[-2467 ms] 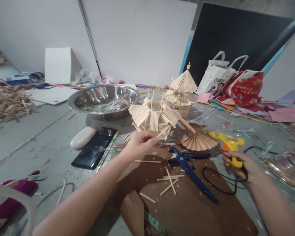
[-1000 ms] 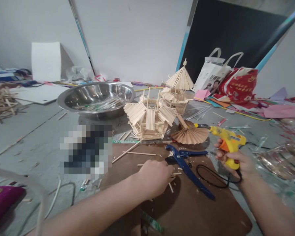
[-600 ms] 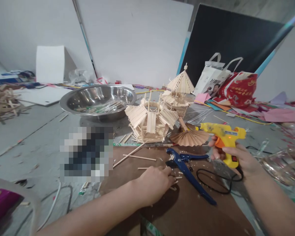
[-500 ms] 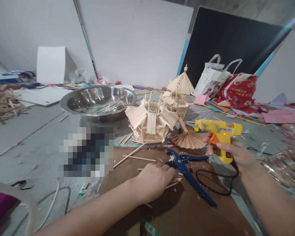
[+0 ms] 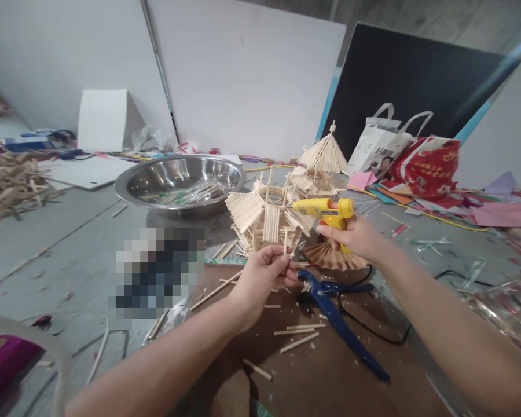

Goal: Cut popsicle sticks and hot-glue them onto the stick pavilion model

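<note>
My left hand pinches a short wooden stick upright in front of the stick-built model house. My right hand grips a yellow hot glue gun, whose nozzle points left toward the stick and the model. Behind the model stands a second stick model with a pointed roof. Loose short sticks lie on the brown board below my hands.
Blue cutters lie on the board beside a brown paper fan. A steel bowl with sticks stands at the back left. A blurred patch lies left of the board. Bags, coloured paper and a stick heap surround the area.
My left hand rose from the board with a short stick and holds it by the model. My right hand swung the glue gun left and up toward it.
</note>
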`<state>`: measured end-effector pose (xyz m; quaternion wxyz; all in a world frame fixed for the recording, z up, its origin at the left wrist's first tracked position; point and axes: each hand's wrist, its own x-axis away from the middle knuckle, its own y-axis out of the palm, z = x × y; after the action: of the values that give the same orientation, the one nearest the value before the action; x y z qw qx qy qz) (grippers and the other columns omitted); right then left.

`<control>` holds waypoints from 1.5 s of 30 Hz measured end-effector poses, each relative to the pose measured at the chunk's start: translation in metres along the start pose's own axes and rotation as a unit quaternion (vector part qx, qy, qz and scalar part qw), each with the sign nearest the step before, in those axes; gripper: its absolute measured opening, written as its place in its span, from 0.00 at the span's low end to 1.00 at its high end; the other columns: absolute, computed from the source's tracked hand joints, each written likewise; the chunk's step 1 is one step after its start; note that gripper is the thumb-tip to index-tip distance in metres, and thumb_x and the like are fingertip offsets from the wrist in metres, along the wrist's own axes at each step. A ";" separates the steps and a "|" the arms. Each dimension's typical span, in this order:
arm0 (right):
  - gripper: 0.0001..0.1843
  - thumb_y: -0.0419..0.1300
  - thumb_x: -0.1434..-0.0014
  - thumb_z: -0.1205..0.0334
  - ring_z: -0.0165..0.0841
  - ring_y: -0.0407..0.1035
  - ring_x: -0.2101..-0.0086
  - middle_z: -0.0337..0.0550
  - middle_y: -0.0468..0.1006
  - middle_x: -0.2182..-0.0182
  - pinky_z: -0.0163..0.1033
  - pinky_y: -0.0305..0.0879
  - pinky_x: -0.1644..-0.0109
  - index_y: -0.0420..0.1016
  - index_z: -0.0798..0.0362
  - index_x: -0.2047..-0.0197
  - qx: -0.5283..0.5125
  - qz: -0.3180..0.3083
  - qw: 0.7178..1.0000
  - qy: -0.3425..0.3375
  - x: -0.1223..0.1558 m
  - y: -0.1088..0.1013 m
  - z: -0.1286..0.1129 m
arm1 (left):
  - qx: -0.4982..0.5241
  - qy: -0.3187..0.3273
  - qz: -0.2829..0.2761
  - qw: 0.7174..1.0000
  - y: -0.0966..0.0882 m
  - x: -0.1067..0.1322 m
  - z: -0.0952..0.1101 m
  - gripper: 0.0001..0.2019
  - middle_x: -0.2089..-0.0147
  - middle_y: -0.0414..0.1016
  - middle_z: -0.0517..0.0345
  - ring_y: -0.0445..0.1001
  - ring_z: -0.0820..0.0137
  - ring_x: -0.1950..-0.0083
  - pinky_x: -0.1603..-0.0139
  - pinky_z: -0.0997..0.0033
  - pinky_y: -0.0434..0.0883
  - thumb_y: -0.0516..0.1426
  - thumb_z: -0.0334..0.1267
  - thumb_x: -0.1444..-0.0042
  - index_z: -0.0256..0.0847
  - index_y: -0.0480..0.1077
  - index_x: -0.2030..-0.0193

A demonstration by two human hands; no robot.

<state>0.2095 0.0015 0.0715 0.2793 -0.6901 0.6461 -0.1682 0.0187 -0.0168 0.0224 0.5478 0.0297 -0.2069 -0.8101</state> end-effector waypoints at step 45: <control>0.10 0.57 0.52 0.53 0.26 0.58 0.85 0.33 0.63 0.88 0.35 0.57 0.80 0.69 0.52 0.73 0.022 0.000 0.999 -0.048 -0.012 0.002 0.015 | 0.141 -0.055 0.045 0.987 -0.012 -0.037 -0.003 0.06 0.80 0.73 0.52 0.71 0.77 0.78 0.77 0.82 0.70 0.53 0.26 0.53 0.27 0.71 0.70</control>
<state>0.2151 0.0160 0.0599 0.3254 -0.6910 0.6281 -0.1488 0.0242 0.0190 0.0085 0.5621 0.0532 -0.3500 -0.7475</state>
